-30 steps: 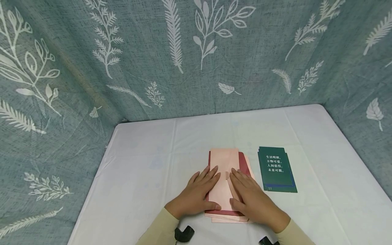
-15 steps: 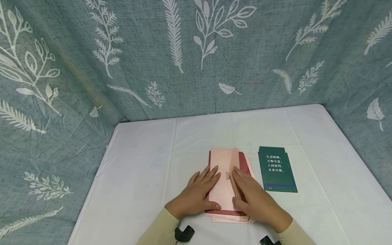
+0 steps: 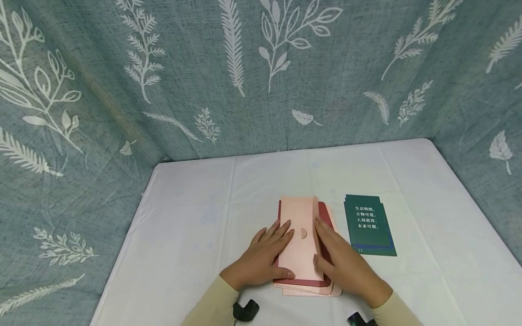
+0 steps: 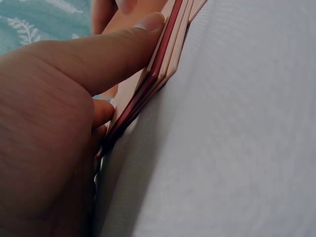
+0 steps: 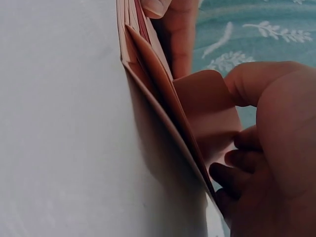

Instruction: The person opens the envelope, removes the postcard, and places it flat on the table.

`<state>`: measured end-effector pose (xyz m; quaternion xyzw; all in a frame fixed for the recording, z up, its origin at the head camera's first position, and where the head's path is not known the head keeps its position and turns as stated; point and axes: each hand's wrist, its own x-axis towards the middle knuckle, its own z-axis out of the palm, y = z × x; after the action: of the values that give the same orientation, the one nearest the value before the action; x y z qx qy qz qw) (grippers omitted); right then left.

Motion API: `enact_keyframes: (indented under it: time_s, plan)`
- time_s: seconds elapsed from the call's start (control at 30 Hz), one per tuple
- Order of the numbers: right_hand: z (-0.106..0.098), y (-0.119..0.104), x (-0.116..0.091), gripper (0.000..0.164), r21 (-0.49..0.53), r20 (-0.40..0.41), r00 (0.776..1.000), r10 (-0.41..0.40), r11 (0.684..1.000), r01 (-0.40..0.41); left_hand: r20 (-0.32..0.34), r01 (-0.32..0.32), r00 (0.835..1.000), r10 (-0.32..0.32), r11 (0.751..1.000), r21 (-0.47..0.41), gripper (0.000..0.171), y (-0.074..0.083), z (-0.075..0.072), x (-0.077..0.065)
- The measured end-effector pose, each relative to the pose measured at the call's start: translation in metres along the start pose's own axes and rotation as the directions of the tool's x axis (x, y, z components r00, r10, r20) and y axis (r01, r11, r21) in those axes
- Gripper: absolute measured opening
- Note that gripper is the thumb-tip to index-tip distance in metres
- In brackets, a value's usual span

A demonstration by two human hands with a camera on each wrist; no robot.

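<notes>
A pale pink envelope [image 3: 295, 258] with a small half-round notch lies on top of a stack. Its side flap [image 5: 202, 106] stands raised along the right edge. My left hand [image 3: 263, 256] rests flat on the envelope's left part, fingers spread, with the thumb [image 4: 133, 47] near the lower edge. At the raised flap, my right hand [image 3: 342, 262] touches the edge with its thumb and fingertips, its fingers fairly straight in the head view. Beneath are a dark red envelope [image 3: 299, 283] and more pink envelopes [image 3: 299, 293].
Dark green cards [image 3: 367, 242] with white characters lie slightly offset to the right of the stack. A white cloth covers the table [image 3: 195, 217]. Grey-green leaf-patterned curtain [image 3: 183, 81] hangs behind and at both sides. Black wrist straps [image 3: 246, 311] show near both sleeves.
My right hand has moved slightly right, and the flap has risen with it, uncovering the notch and more of the envelope's face. My left hand has stayed in place.
</notes>
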<state>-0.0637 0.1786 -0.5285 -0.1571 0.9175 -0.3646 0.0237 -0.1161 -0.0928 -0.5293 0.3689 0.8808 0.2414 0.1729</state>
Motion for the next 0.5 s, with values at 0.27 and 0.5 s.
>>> enact_keyframes:
  time_s: [0.27,0.5]
  plan:
    - [-0.0034,0.0018,0.0001,0.084,-0.004,-0.056,0.998,-0.030,1.000,0.030,-0.002,0.003,1.000,-0.003,1.000,0.003,0.106,-0.0011,0.0015,-0.0007]
    - [-0.0056,0.0029,-0.0006,0.082,-0.006,-0.068,0.997,-0.029,1.000,0.029,-0.004,0.004,1.000,-0.004,1.000,0.003,0.106,-0.0009,0.0017,-0.0008]
